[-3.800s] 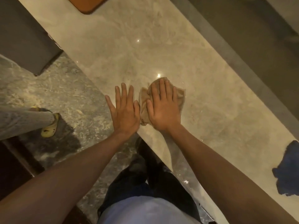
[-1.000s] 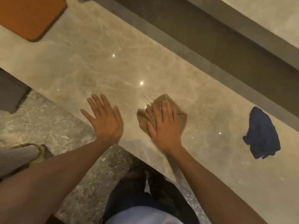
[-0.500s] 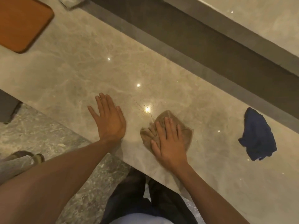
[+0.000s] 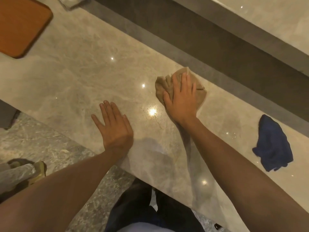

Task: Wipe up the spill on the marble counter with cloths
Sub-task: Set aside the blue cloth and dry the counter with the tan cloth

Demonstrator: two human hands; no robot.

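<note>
My right hand [image 4: 181, 97] lies flat on a crumpled tan cloth [image 4: 161, 86] and presses it onto the beige marble counter [image 4: 75, 77], near the counter's far edge. My left hand [image 4: 114, 126] rests palm down on the bare marble by the near edge, fingers spread, holding nothing. A dark blue cloth [image 4: 274, 144] lies bunched on the counter to the right, apart from both hands. Small wet specks glint on the marble between my hands.
An orange-brown board [image 4: 21, 24] lies on the counter at the far left. A dark recessed channel [image 4: 217, 44] runs along the counter's far side. Another person's foot in a yellow shoe [image 4: 38, 169] stands on the stone floor at the left.
My right hand has pushed the tan cloth away from me, from near the front edge toward the counter's far edge. My left hand has stayed flat in place.
</note>
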